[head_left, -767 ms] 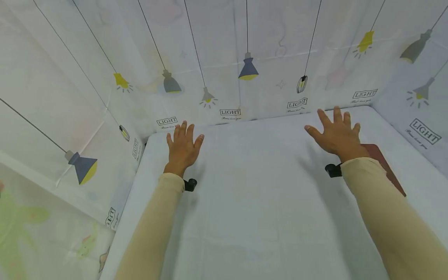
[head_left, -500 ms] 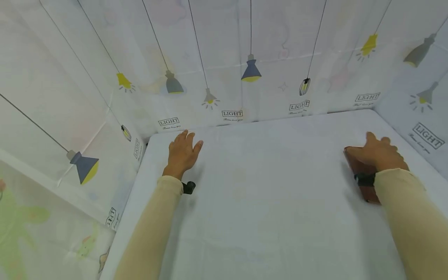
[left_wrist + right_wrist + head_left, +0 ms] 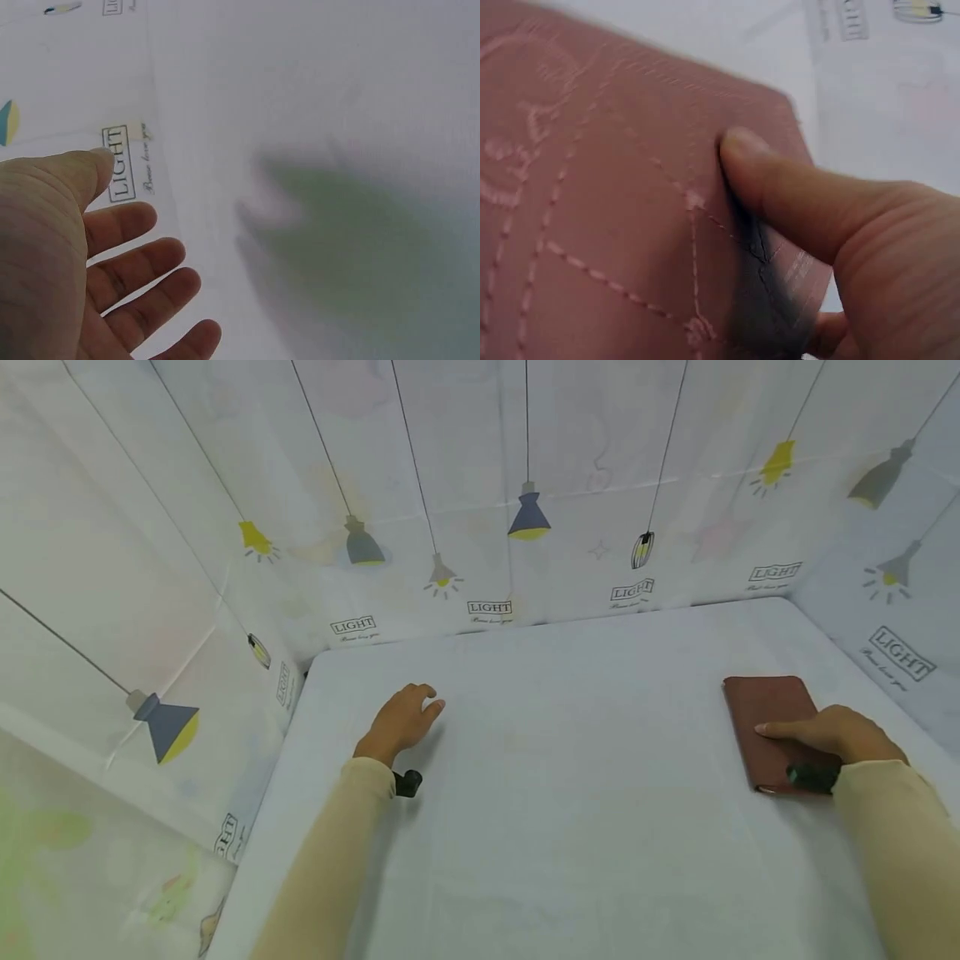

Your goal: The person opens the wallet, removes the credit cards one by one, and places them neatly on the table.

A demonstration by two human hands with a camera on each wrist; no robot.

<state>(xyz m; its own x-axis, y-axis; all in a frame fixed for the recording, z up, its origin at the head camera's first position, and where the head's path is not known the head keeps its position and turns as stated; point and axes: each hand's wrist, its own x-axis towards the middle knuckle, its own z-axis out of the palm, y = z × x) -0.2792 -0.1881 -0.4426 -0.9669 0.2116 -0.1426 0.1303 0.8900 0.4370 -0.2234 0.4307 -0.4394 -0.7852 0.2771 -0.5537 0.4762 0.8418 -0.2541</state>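
The fingers [image 3: 776,727] of the right hand [image 3: 836,737] lie across the near right part of a reddish-brown stitched leather wallet [image 3: 768,727], the thumb stretched flat on its top face; in the right wrist view that thumb [image 3: 780,187] presses on the quilted leather [image 3: 607,225] while the other fingers curl under the wallet's near edge, so the hand seems to pinch that edge rather than merely rest on it, though how firmly I cannot tell. The wallet lies flat on the white-covered counter [image 3: 570,760], its long axis running away from the person toward the back wall, and the right hand comes onto it from the wallet's right and near side. The left hand [image 3: 399,722] is well apart from the wallet, far to its left; its fingers [image 3: 142,262] are loosely bent, holding nothing, just above or lightly on the cloth. The right hand is by far the nearer to the wallet. Behind the wallet hangs a white sheet printed with lamps [image 3: 528,514] and the word LIGHT.
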